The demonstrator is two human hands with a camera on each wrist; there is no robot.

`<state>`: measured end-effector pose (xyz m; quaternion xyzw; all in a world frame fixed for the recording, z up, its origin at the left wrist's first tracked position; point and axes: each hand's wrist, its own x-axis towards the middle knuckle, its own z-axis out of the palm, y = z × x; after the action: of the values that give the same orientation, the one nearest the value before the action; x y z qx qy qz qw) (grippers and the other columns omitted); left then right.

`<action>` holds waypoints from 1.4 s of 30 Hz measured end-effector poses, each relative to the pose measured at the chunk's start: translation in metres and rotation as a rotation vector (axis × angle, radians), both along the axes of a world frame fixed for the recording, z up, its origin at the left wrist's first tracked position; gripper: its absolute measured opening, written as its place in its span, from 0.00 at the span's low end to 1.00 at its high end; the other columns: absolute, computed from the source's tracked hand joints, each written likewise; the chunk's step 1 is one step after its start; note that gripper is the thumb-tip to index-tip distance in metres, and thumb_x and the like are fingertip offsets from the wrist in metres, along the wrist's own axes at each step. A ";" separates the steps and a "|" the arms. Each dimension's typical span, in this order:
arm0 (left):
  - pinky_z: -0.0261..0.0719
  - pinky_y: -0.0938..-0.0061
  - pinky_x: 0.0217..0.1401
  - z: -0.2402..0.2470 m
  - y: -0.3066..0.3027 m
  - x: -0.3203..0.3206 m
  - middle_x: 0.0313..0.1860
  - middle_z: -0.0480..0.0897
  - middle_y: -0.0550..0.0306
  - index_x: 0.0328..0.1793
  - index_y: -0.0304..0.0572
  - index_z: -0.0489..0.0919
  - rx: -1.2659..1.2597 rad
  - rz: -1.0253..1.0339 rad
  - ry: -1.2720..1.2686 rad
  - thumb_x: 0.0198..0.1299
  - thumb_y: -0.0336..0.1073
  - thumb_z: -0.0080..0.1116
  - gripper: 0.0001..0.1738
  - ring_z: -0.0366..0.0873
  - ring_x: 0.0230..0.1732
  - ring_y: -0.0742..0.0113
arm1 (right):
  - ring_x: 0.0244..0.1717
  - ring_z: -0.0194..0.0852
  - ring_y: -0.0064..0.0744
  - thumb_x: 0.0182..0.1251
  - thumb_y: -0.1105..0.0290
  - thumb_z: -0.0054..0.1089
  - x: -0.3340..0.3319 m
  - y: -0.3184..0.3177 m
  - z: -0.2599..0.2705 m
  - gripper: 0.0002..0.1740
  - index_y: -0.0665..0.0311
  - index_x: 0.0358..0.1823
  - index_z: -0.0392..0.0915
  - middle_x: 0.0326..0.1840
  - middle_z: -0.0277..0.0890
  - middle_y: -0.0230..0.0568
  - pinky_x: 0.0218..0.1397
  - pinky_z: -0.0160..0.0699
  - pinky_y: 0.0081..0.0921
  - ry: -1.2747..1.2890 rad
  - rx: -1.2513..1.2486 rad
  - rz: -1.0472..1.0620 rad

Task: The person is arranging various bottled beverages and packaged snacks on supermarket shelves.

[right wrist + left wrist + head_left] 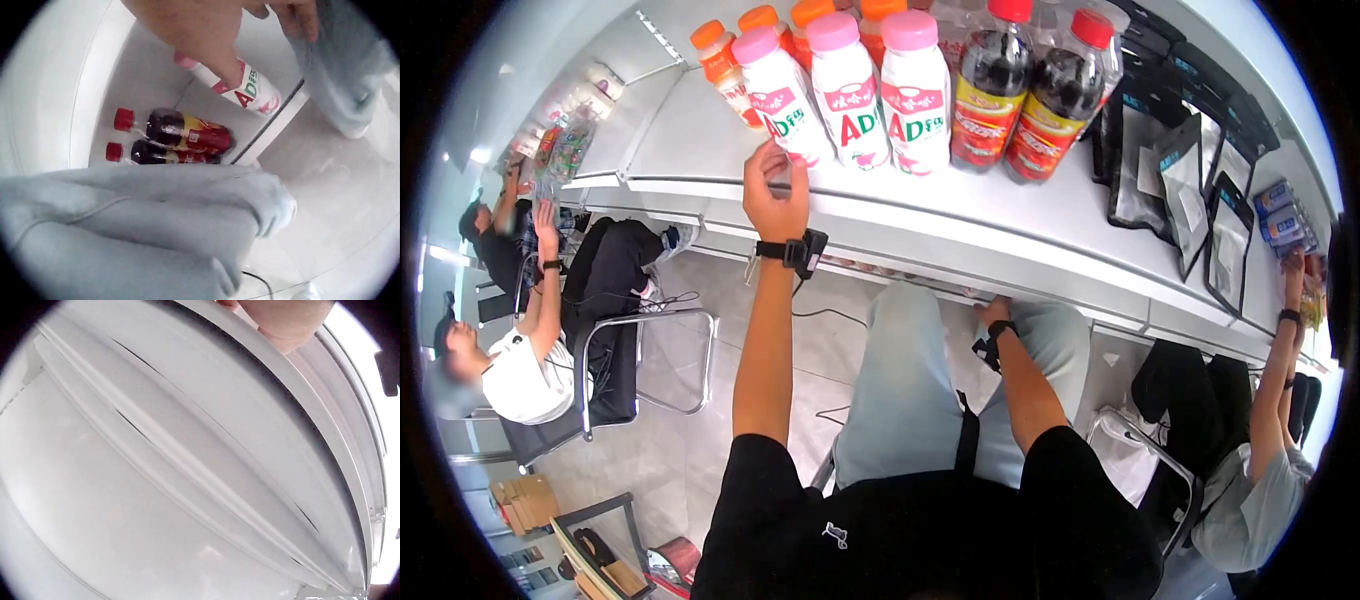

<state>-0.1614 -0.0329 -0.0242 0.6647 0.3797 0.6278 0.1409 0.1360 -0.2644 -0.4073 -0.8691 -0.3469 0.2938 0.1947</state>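
Observation:
In the head view my left hand (776,200) rests at the shelf's front edge, its fingertips right at the base of the leftmost white bottle with a pink cap (785,105). Two matching bottles, marked AD, stand beside it. The left wrist view catches only part of that hand (287,322) above the edge. My right hand (997,312) is low, beside my right knee and below the shelf. Seen from the right wrist, this hand (206,34) has loose fingers against the trouser leg, and its thumb overlaps another AD bottle (253,94) on a lower level.
Two red-capped cola bottles (990,95) stand right of the AD bottles, with orange-capped bottles (718,60) behind. Black packets (1190,190) fill the shelf's right part. Below are two more cola bottles (187,132). Other people sit at both sides; a cable (830,312) crosses the floor.

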 end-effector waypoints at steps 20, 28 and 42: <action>0.82 0.68 0.54 -0.003 0.002 -0.004 0.50 0.82 0.48 0.59 0.33 0.77 0.039 -0.010 0.044 0.57 0.25 0.67 0.22 0.83 0.48 0.61 | 0.67 0.70 0.58 0.74 0.52 0.48 -0.008 0.035 0.020 0.26 0.59 0.63 0.77 0.67 0.75 0.50 0.71 0.67 0.50 -0.277 0.037 0.320; 0.72 0.56 0.66 -0.012 -0.061 0.007 0.58 0.79 0.44 0.59 0.35 0.76 0.221 0.081 0.183 0.52 0.24 0.69 0.26 0.75 0.61 0.44 | 0.52 0.82 0.52 0.63 0.58 0.62 -0.031 0.008 0.082 0.21 0.56 0.55 0.80 0.55 0.77 0.52 0.53 0.82 0.51 -0.414 -0.175 0.791; 0.76 0.58 0.64 -0.037 -0.195 0.030 0.63 0.79 0.41 0.73 0.42 0.69 -0.518 -0.971 0.707 0.55 0.50 0.71 0.42 0.78 0.62 0.44 | 0.34 0.82 0.50 0.51 0.66 0.71 -0.063 -0.049 0.410 0.16 0.59 0.43 0.83 0.36 0.79 0.44 0.38 0.82 0.40 -0.230 0.595 0.906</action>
<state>-0.1311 -0.2276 -0.0610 0.8714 0.1989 0.1245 0.4308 0.0730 -0.3136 0.0023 -0.5670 -0.7732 0.1408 0.2467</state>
